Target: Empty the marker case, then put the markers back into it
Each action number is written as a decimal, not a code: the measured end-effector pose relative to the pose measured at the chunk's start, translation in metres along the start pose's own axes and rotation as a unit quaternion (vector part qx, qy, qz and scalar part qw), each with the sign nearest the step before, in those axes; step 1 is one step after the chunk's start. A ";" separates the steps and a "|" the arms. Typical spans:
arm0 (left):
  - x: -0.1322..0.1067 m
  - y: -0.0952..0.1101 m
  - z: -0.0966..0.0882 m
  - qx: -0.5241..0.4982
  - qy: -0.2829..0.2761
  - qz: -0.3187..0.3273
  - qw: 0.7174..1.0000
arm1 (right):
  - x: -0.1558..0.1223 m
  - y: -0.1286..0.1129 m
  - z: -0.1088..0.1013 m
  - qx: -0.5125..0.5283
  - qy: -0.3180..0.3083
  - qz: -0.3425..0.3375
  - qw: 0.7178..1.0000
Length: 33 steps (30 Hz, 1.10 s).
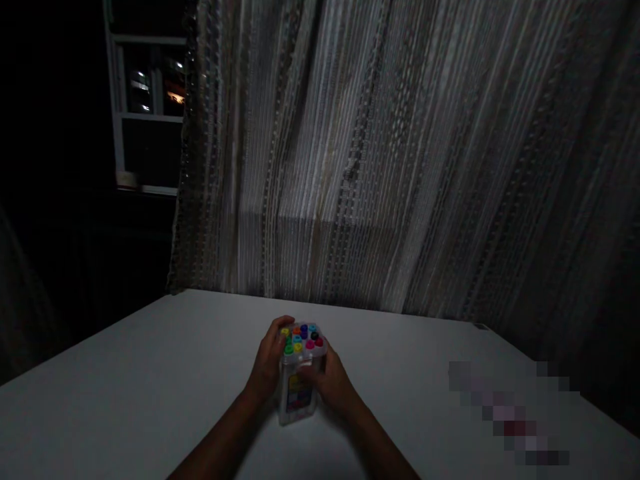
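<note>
A clear plastic marker case [299, 393] stands upright near the middle of the white table, with a colourful label on its front. Several coloured marker ends [304, 331] show at its top: yellow, orange, blue, green, black, pink and red. My left hand [270, 357] is closed against the case's left side, its fingers reaching round the top edge. On the other side my right hand [331, 380] grips the case, thumb across the front. The far fingers of both hands are partly hidden.
The white table [150, 373] runs back to a hanging woven curtain [340, 167]. A blurred-out, pixelated patch [515, 420] covers something on the table at the right. At the back left, a window [150, 113] shows in the dark.
</note>
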<state>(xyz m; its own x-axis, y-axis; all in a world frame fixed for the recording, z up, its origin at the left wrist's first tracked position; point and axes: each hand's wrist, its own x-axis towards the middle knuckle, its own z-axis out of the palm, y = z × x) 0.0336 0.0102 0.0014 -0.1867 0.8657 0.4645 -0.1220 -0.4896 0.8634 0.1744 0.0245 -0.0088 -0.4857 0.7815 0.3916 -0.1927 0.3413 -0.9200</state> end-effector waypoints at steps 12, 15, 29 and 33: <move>-0.005 0.009 0.008 0.001 -0.006 0.009 1.000 | -0.008 0.022 -0.002 0.094 -0.038 0.100 0.990; -0.006 0.011 0.008 -0.001 -0.007 0.010 1.000 | -0.009 0.025 -0.003 0.103 -0.050 0.115 0.987; -0.003 0.004 0.007 -0.058 -0.005 -0.028 0.998 | -0.008 0.028 -0.004 0.093 -0.044 0.118 0.988; -0.004 0.001 0.007 -0.081 -0.016 -0.029 0.996 | -0.008 0.028 -0.003 0.113 -0.042 0.121 0.985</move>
<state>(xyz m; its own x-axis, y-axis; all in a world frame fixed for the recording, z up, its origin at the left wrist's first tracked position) 0.0410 0.0068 0.0020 -0.1430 0.8950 0.4224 -0.2873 -0.4460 0.8477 0.1752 0.0297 -0.0379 -0.6074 0.7769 0.1656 -0.2428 0.0169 -0.9699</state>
